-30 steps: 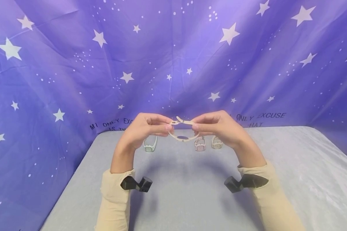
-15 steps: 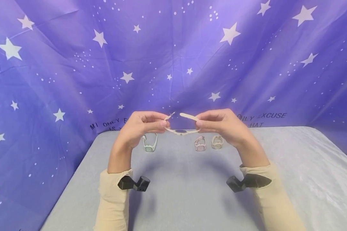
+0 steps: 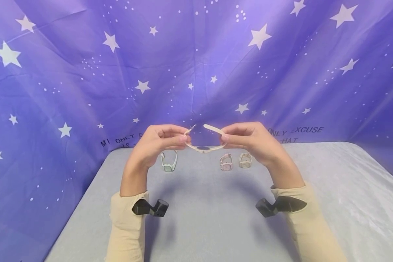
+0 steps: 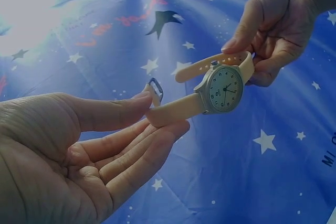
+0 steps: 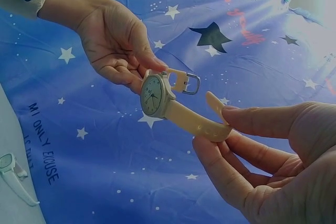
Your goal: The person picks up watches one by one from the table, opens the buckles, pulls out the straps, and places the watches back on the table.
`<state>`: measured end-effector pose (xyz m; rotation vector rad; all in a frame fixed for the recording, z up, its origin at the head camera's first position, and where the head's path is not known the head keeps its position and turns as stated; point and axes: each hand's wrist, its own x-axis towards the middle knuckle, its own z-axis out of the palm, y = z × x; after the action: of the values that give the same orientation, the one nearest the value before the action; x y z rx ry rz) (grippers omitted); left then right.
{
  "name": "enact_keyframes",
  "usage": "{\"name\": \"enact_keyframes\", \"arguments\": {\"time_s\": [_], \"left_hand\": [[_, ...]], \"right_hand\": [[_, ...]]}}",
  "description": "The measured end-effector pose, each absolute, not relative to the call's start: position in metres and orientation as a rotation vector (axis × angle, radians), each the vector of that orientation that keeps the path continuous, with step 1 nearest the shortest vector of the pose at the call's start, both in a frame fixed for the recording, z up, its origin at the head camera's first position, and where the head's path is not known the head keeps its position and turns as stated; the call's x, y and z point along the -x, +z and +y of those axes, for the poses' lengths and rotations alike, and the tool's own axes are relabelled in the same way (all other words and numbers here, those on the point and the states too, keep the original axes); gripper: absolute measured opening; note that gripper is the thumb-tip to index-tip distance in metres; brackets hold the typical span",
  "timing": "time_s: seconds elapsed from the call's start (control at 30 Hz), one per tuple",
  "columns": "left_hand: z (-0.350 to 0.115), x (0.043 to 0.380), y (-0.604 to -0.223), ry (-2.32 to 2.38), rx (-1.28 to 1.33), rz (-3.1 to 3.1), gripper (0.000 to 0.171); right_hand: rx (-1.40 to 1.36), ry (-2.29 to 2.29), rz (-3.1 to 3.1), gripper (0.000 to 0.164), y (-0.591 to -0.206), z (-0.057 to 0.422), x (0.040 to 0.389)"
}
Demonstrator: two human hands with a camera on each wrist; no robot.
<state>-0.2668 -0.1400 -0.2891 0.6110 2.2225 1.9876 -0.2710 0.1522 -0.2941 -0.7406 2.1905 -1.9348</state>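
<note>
A cream wristwatch (image 3: 203, 149) with a round white dial is held up above the far part of the table, its strap undone. My left hand (image 3: 158, 142) pinches the strap half that carries the metal buckle (image 5: 193, 83). Between thumb and fingers, my right hand (image 3: 249, 138) pinches the other half, the one with punched holes; its free tip (image 4: 185, 73) points toward the buckle, with a gap between them. The dial (image 4: 226, 88) faces me from between both hands in the left wrist view.
On the grey cloth-covered table (image 3: 203, 218) stand a green watch (image 3: 168, 166) to the left, a pink watch (image 3: 226, 166) and a beige watch (image 3: 245, 163) to the right. Behind hangs a purple star-print curtain (image 3: 183, 54). Black wrist cameras are strapped to both sleeves.
A second ago the strap ends met and crossed at the buckle. They have since come apart, with the hands moving slightly outward and up; over the last half second little differs.
</note>
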Motion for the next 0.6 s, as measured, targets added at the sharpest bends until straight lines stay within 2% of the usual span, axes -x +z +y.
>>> {"name": "enact_keyframes", "arguments": {"time_s": [0.33,0.6], "left_hand": [[-0.1374,0.267,-0.2896,1.991,-0.618,2.207,0.031],[-0.134,0.2688,-0.2901,2.03,-0.657,2.187,0.028]], "right_hand": [[0.733,-1.964,2.197,0.013,-0.2933,0.15,0.2699],[0.677,-2.07,2.177,0.021,-0.2928,0.1437,0.2694]]}}
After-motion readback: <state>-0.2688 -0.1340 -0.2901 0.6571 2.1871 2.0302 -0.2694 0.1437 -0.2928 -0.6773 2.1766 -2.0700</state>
